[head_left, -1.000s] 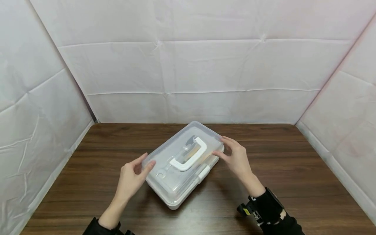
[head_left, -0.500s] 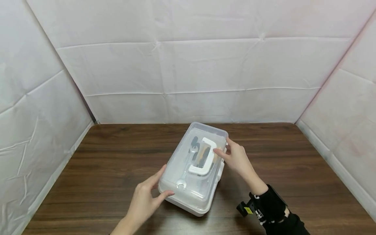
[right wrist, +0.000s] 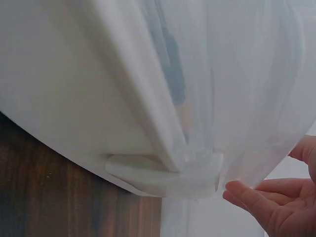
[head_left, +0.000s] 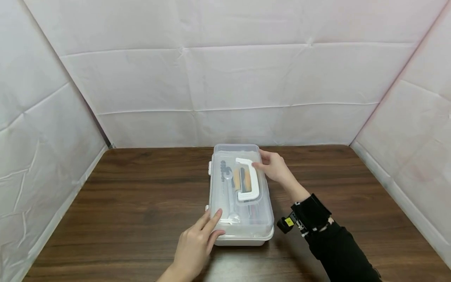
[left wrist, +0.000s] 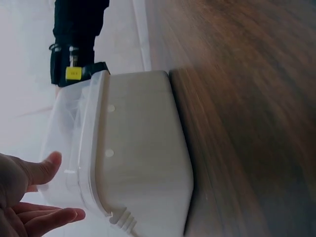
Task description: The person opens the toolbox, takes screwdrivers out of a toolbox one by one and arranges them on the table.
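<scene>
A white plastic storage box (head_left: 243, 242) with a clear lid (head_left: 225, 154) stands lengthwise on the wooden table, in the middle. A white carry handle (head_left: 254, 184) lies folded on the lid. Through the lid I make out a spoon-shaped item (head_left: 230, 192) and tan and grey items whose kind is unclear. My left hand (head_left: 193, 244) touches the lid's near left corner with extended fingers. At the far right edge, my right hand (head_left: 275, 167) lies with its thumb over the lid and its fingers along the side. A side latch (right wrist: 163, 173) is close to its fingertips in the right wrist view.
Dark wood table (head_left: 151, 196) surrounds the box on all sides. White sheeting (head_left: 225, 78) walls the back, left and right. A black wrist camera mount (head_left: 306, 217) sits on my right wrist, near the box's right side.
The box has turned counterclockwise from its slant until its long sides run away from me. My left hand moved right and nearer along with its corner; my right hand shifted slightly away along the lid.
</scene>
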A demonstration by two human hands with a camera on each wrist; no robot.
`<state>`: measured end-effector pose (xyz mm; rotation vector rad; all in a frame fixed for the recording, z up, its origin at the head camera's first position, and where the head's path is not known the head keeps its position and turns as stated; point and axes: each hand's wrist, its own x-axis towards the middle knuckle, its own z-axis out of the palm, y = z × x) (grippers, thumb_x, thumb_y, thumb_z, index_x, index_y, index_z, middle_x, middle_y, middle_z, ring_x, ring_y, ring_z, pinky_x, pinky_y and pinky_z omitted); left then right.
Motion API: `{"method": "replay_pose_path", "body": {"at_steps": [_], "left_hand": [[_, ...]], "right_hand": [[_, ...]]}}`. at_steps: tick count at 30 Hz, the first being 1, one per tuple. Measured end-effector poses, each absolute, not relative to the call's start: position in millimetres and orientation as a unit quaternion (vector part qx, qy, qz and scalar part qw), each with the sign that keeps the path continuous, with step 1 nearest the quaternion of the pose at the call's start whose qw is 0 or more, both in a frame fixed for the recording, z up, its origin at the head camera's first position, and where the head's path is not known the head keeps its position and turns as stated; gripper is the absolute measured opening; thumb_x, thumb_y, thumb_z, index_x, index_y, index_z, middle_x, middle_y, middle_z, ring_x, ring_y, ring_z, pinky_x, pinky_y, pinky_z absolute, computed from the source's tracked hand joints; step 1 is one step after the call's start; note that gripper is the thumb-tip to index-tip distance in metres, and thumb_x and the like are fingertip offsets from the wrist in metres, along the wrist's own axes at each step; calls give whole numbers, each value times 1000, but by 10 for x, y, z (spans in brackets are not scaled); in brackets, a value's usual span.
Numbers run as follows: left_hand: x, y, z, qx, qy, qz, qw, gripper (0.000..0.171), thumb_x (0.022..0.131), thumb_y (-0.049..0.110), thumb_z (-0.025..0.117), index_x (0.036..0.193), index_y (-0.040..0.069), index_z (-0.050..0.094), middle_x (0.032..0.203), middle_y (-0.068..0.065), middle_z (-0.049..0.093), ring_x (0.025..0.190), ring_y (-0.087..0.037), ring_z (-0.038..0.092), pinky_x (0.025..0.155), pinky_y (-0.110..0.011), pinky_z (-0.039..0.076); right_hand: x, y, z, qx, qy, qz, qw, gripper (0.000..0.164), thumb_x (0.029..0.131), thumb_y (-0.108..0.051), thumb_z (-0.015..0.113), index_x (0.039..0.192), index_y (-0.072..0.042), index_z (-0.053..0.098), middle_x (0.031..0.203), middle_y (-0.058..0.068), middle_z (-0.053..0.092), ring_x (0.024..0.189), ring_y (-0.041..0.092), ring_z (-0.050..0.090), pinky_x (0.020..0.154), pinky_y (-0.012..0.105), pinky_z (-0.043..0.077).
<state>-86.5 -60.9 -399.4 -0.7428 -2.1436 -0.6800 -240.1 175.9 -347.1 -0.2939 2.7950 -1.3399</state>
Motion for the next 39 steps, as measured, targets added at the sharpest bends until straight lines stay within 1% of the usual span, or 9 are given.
{"method": "replay_pose_path", "body": {"at_steps": [5, 9, 12, 15, 20, 24, 28, 32, 39], "left_hand": [[-860, -612, -3945, -270, -853, -241, 376, 38, 83, 34, 55, 106, 5, 65, 92, -22, 63, 67, -28, 64, 48, -32, 49], [-824, -605, -3856, -240, -879, -191, 366, 44, 81, 43, 53, 104, 8, 66, 96, -19, 63, 69, -27, 64, 47, -32, 48], [-821, -552, -3777, -255, -889, -173, 340, 57, 77, 50, 54, 109, 3, 62, 109, -21, 56, 91, -31, 59, 66, -37, 50], [-872, -436, -3722, -300, -889, -167, 303, 76, 70, 55, 59, 119, -3, 52, 124, -24, 45, 114, -35, 44, 88, -45, 39], [-1033, -202, -3708, -351, -889, -141, 257, 94, 66, 62, 58, 129, -4, 39, 136, -23, 31, 127, -33, 26, 98, -48, 26], [-1151, -99, -3698, -354, -898, -111, 236, 93, 68, 63, 57, 131, -3, 36, 138, -22, 27, 128, -33, 23, 98, -50, 25], [-1206, -72, -3683, -350, -907, -84, 218, 88, 71, 61, 56, 130, -2, 39, 137, -22, 30, 125, -35, 29, 97, -50, 26], [-1227, -79, -3681, -350, -911, -86, 201, 85, 72, 61, 56, 128, -1, 42, 133, -21, 36, 123, -35, 33, 96, -50, 28], [-1239, -102, -3690, -356, -904, -93, 216, 77, 72, 60, 57, 120, 0, 51, 123, -18, 48, 120, -35, 38, 94, -48, 32]], "right_hand": [[-2499, 1629, -3437, -91, 906, -413, 15, 55, 86, -16, 57, 131, 6, 35, 121, 24, 49, 107, 32, 51, 81, 37, 45], [-2510, 1578, -3448, -86, 907, -412, 20, 56, 87, -17, 56, 133, 5, 33, 121, 24, 48, 108, 32, 51, 82, 37, 45], [-2471, 1586, -3479, -80, 899, -430, 31, 60, 88, -21, 54, 136, 4, 27, 126, 24, 44, 112, 32, 47, 85, 39, 43], [-2407, 1599, -3514, -81, 886, -455, 46, 64, 90, -24, 51, 138, 3, 19, 132, 25, 36, 116, 35, 42, 88, 42, 40], [-2286, 1610, -3577, -69, 873, -476, 79, 68, 92, -34, 45, 137, 7, 17, 129, 30, 36, 110, 39, 46, 83, 43, 44], [-2213, 1692, -3668, -55, 850, -511, 116, 68, 93, -42, 38, 135, 9, 23, 125, 30, 41, 106, 39, 49, 81, 44, 44], [-2151, 1796, -3769, -28, 785, -595, 168, 69, 93, -45, 30, 134, 10, 24, 124, 30, 42, 108, 38, 48, 83, 44, 43], [-2102, 1850, -3848, 2, 740, -645, 190, 61, 96, -41, 24, 136, 6, 22, 131, 30, 34, 118, 40, 38, 89, 46, 38], [-2061, 1868, -3958, 19, 756, -631, 171, 45, 96, -22, 37, 135, 0, 29, 120, 23, 47, 102, 29, 53, 79, 39, 46]]}}
